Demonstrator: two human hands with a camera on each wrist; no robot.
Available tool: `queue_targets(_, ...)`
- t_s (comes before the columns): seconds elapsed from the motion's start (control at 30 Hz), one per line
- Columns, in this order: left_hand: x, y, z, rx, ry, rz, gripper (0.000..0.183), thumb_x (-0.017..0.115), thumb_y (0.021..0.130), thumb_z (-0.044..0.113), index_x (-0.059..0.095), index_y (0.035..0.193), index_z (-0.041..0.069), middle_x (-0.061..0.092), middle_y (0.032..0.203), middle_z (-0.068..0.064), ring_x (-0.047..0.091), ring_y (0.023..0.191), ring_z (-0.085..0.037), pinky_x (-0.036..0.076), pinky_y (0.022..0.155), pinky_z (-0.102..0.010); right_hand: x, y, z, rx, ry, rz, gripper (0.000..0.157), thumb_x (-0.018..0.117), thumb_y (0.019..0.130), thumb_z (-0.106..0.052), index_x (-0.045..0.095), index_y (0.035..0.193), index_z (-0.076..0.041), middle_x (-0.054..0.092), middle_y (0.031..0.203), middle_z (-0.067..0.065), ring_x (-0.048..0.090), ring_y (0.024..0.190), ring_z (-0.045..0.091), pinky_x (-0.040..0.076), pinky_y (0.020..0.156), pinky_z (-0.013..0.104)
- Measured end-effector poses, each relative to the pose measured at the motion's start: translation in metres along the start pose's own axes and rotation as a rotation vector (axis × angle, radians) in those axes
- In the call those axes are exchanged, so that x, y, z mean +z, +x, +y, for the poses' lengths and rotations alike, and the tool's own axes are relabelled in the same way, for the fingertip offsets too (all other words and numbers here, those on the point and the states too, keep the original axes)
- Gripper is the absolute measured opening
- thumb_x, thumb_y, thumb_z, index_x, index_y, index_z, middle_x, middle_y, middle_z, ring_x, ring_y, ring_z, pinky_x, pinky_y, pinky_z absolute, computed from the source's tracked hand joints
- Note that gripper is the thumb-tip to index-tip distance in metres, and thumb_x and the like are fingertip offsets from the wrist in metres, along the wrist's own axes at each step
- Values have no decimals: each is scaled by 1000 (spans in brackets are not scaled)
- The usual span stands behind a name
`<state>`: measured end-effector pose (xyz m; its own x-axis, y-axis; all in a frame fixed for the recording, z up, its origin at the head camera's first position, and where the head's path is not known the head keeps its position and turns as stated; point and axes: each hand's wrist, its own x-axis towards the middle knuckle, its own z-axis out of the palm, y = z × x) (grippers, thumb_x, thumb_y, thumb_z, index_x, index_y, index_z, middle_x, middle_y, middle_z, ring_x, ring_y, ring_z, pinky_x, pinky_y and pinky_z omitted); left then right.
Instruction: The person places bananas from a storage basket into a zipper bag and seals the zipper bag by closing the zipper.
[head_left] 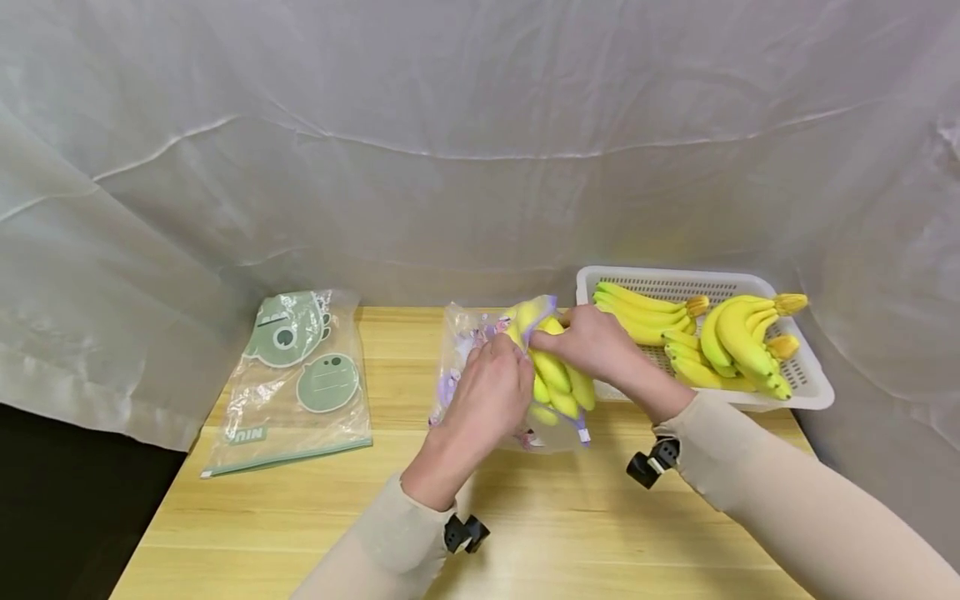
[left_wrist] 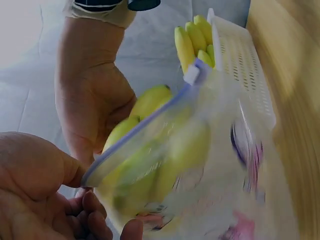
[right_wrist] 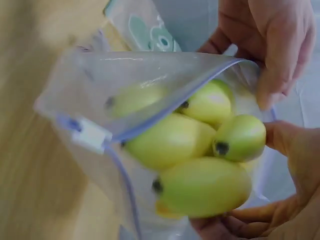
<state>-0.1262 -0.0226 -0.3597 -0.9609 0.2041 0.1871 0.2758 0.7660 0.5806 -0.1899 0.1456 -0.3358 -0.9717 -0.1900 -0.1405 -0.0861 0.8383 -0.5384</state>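
Observation:
A clear zip bag (head_left: 452, 354) with a purple zip edge and pink-purple prints stands over the middle of the table. Its mouth gapes, and a bunch of yellow-green bananas (head_left: 555, 383) lies partly inside. My left hand (head_left: 491, 387) pinches the bag's rim at the left side of the mouth. From the right, my right hand (head_left: 603, 342) grips the banana bunch, its fingers around the bananas. In the right wrist view several banana tips (right_wrist: 200, 187) point out of the mouth, near the white zip slider (right_wrist: 92, 136). The bunch's stem end is hidden.
A white perforated basket (head_left: 817, 392) at the back right holds more banana bunches (head_left: 738, 337). On the left a clear zip bag with green animal prints (head_left: 327, 383) lies flat on the wooden table (head_left: 547, 533). Grey cloth (head_left: 450, 225) hangs behind.

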Motion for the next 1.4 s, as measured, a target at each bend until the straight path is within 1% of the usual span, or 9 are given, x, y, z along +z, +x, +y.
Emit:
queue_targets(0.2,-5,2,5,-36,-28,6,19,51,108,20,59,104,3,58,88,-6,55,82,-23,49,76,-37,25,3,3,29,175,-68,45,65,96,-35,67,115,6,65,91,14,59,73,21,48,61,29)
queue_targets(0.3,-9,2,6,-13,-59,11,15,52,106,17,59,102,5,58,87,-5,56,78,-21,52,73,-38,36,5,3,-8,177,-123,26,57,98,-21,65,97,4,60,80,10,55,63,17,46,57,26)
queue_targets(0.43,-14,4,2,-26,-50,43,13,53,103,15,59,96,5,58,84,-6,56,74,-22,54,74,-41,46,9,-1,-102,14,-157,31,50,101,-17,59,77,0,55,78,9,47,57,15,43,54,26)
queue_targets(0.63,-17,7,-19,-128,-4,36,16,54,101,12,54,85,8,54,79,-5,51,68,-21,45,62,-35,56,18,-3,-67,-141,-217,65,60,102,-36,48,128,22,61,102,21,64,75,26,56,69,37)
queue_targets(0.73,-17,7,-28,-139,-24,6,18,50,101,13,53,84,7,53,79,-6,49,64,-20,43,57,-33,59,20,-1,-65,-136,-230,63,64,101,-41,54,121,18,60,88,13,62,69,23,54,67,35)
queue_targets(0.93,-16,3,-45,-150,-18,-45,35,51,108,19,56,75,7,55,87,-8,51,67,-20,44,59,-32,53,10,10,-57,-87,-139,45,67,100,-39,53,67,-13,44,56,-4,40,49,11,35,47,27)
queue_targets(1.07,-17,1,-52,-181,-8,-36,34,51,107,20,56,75,8,56,87,-9,53,69,-23,46,61,-33,45,-3,23,-75,-254,35,35,65,100,-32,56,72,-12,52,61,2,47,53,18,39,47,33)
queue_targets(1.2,-19,0,-56,-204,4,-28,31,49,104,16,57,75,8,59,91,-9,55,74,-23,47,65,-35,41,-15,38,-61,-371,77,37,67,99,-34,56,74,-9,55,63,7,51,54,23,41,45,38)
queue_targets(1.4,-31,-6,-55,-228,24,-10,18,52,102,17,57,87,8,57,86,-7,53,73,-22,44,64,-33,33,-20,44,-81,-242,25,30,59,96,-20,52,67,-15,50,59,0,44,53,16,36,47,32)
